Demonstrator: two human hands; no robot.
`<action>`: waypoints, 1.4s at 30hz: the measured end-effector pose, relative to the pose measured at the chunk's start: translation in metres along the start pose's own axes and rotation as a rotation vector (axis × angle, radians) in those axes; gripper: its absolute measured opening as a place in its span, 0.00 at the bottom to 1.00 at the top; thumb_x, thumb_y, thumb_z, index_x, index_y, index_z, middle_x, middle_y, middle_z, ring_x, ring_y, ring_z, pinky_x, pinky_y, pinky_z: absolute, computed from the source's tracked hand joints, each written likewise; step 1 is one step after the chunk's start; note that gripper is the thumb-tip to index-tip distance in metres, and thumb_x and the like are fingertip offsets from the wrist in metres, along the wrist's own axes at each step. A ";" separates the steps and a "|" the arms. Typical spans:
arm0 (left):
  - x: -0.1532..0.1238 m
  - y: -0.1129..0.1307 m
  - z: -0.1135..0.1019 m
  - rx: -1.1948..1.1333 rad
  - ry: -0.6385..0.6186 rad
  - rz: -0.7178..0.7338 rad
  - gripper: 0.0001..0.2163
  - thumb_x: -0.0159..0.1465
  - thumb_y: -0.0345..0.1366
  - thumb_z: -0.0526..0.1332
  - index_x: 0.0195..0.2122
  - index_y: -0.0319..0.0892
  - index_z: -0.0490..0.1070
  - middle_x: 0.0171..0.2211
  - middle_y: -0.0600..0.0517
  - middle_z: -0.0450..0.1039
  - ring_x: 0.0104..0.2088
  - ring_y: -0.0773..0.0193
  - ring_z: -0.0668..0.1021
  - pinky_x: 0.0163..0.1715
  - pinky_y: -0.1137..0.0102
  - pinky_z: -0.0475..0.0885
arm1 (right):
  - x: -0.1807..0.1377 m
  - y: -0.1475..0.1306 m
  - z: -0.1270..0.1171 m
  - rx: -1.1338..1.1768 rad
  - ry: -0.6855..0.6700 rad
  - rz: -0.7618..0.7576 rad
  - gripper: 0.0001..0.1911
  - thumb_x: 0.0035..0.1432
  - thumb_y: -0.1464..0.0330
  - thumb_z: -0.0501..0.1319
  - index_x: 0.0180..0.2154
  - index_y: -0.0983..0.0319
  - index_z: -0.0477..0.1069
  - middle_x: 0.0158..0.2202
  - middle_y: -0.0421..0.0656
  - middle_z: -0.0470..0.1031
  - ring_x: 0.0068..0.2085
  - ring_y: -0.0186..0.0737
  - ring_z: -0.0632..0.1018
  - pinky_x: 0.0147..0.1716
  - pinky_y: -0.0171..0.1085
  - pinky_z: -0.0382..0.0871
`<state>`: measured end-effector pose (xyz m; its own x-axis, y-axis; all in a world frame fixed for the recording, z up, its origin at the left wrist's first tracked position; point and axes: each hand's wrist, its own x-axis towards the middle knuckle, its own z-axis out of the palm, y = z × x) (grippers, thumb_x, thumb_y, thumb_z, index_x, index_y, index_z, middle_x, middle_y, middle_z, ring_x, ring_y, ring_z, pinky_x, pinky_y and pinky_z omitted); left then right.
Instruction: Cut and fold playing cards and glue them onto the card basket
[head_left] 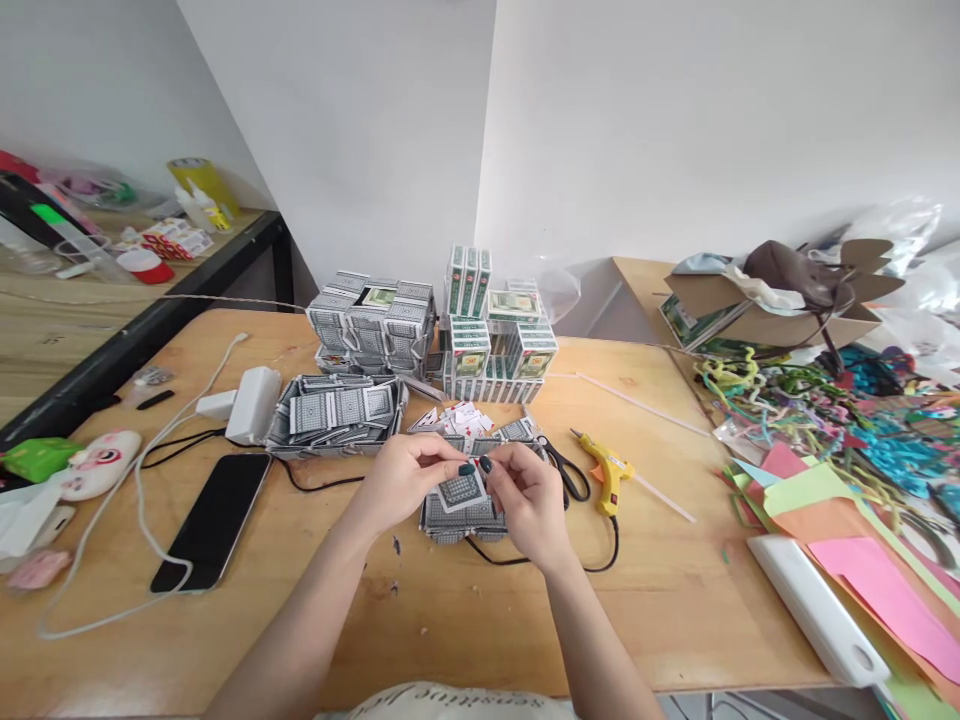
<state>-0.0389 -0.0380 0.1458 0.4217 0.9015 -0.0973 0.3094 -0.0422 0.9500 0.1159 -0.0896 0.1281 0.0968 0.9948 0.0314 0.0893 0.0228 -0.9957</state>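
Between my hands is a playing card [461, 492] with a grey patterned back and a white border, tilted above a low structure of grey-backed cards [465, 522]. My left hand [409, 480] pinches the card's upper left edge between thumb and fingers. On the other side my right hand [531, 500] has its fingertips pressed together at the card's upper right corner. Behind the hands lies a pile of loose face-up cards [469, 418]. A tray made of cards [337, 410], filled with loose cards, stands to the left.
Folded card blocks [375, 320] and stacked green card boxes [499, 350] stand at the back. To the right lie black scissors [571, 472] and a yellow glue gun [609, 472] with its cord. A phone [214, 520] and white cable are left; coloured paper [862, 570] covers the right edge.
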 end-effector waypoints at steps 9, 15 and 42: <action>-0.001 0.005 0.007 0.140 0.035 0.004 0.05 0.54 0.32 0.58 0.24 0.40 0.72 0.24 0.53 0.73 0.26 0.67 0.73 0.27 0.73 0.66 | -0.001 0.003 0.000 -0.006 -0.034 -0.015 0.06 0.55 0.67 0.55 0.27 0.62 0.64 0.19 0.35 0.60 0.19 0.28 0.61 0.18 0.29 0.55; -0.002 0.003 0.012 0.243 0.085 0.074 0.05 0.54 0.30 0.56 0.24 0.41 0.70 0.25 0.54 0.73 0.28 0.67 0.73 0.29 0.73 0.65 | -0.001 0.006 -0.004 -0.034 -0.025 -0.022 0.05 0.55 0.69 0.54 0.27 0.62 0.64 0.19 0.35 0.60 0.19 0.28 0.61 0.18 0.29 0.56; -0.013 -0.015 0.037 0.153 0.053 0.053 0.07 0.54 0.30 0.55 0.20 0.41 0.62 0.22 0.55 0.66 0.26 0.67 0.69 0.28 0.73 0.62 | 0.002 0.017 -0.046 -0.011 -0.274 0.097 0.13 0.54 0.60 0.57 0.30 0.64 0.69 0.20 0.38 0.65 0.21 0.30 0.65 0.20 0.30 0.61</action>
<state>-0.0177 -0.0655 0.1216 0.3967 0.9175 -0.0284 0.4156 -0.1519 0.8968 0.1633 -0.0915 0.1153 -0.1654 0.9821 -0.0903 0.1041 -0.0737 -0.9918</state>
